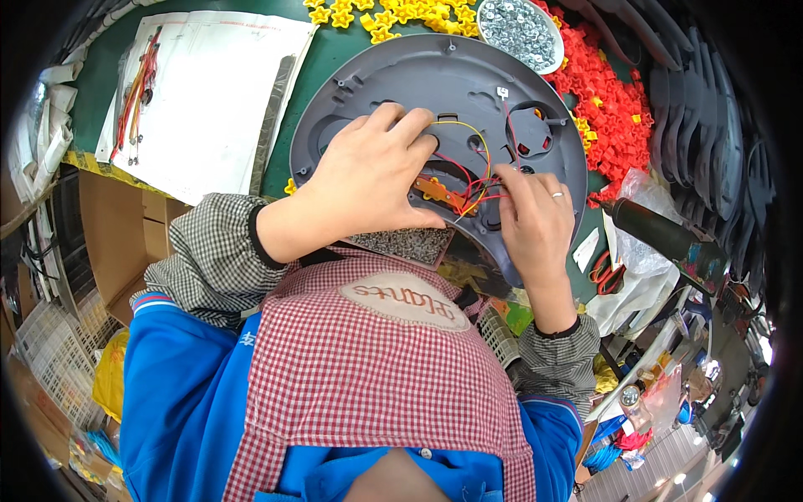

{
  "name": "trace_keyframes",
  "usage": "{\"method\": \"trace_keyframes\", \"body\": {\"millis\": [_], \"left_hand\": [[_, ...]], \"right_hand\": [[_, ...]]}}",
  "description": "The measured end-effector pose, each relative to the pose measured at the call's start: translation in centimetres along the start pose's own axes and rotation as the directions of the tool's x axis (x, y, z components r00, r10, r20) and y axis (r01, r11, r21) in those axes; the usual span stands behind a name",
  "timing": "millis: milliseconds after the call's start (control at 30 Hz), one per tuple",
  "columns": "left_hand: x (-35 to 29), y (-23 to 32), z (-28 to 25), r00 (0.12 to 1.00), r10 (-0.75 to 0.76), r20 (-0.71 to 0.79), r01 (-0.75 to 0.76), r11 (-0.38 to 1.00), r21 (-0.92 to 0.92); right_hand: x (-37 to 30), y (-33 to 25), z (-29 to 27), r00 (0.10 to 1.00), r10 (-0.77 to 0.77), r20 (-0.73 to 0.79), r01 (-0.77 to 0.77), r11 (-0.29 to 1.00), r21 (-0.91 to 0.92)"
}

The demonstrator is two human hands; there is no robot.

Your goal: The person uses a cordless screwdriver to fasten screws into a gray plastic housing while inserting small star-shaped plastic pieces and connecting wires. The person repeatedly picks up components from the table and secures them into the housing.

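A grey, curved plastic shell [368, 79] lies with its inner side up on the green table in front of me. Red, yellow and black wires [468, 155] run across its middle, beside an orange part [435, 191]. My left hand [355, 171] rests over the shell's left part, thumb stretched apart and fingers bent down onto it. Close to the wires' right end, my right hand [535, 209] is closed, thumb and index finger pinching the thin wires. A white connector [502, 92] sits on a lead above it. My fingers hide some of the wiring.
White sheets [209, 92] with a wire bundle [138, 92] lie at left. Yellow star pieces [418, 12], a bowl of screws [519, 33] and red pieces [615, 117] are behind. At right are a dark cylindrical tool [665, 234], red-handled pliers [606, 272] and stacked grey shells [703, 125].
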State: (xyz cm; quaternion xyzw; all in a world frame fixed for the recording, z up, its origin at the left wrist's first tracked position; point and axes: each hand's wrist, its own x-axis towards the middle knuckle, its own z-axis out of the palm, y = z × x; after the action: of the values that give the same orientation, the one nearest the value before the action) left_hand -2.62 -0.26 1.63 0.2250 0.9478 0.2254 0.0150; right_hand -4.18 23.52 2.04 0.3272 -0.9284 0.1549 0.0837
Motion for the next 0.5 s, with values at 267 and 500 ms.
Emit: {"method": "trace_keyframes", "body": {"millis": [267, 500], "left_hand": [[-0.7, 0.0, -0.5, 0.998, -0.040, 0.040, 0.041, 0.999, -0.005], [-8.5, -4.6, 0.8, 0.867, 0.400, -0.299, -0.337, 0.910, 0.242]], "right_hand": [[1.5, 0.0, 0.1, 0.989, -0.018, 0.144, 0.019, 1.000, -0.001], [0.6, 5.2, -1.3, 0.961, 0.276, 0.024, -0.250, 0.827, 0.503]]}}
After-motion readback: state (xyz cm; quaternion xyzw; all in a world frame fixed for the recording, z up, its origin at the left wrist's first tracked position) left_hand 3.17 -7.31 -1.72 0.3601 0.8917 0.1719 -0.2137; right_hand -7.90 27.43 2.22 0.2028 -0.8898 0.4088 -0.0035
